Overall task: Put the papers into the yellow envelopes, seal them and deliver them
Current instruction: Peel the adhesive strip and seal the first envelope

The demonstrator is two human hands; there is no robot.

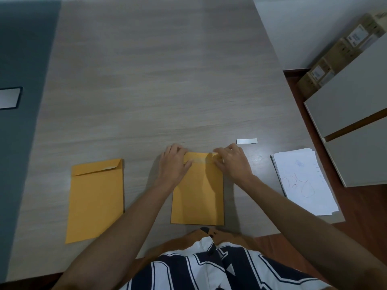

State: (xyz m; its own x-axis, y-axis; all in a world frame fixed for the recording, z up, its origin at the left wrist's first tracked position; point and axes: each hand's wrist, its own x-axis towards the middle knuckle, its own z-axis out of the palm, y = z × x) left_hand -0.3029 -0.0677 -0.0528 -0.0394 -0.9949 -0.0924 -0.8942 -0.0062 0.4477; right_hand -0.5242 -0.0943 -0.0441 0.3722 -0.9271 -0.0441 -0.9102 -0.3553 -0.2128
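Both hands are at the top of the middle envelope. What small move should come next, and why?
Probably press the flap flat along its length. Both the left hand and right hand hold the folded flap of the middle envelope, and a peeled white strip lies nearby.

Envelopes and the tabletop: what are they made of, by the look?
Envelope under the hands: matte yellow-brown kraft-type paper, flat, creased flap. Left envelope: same paper, flap lifting. Tabletop: probably grey wood-grain laminate; faint sheen, streaked grain, could be veneer.
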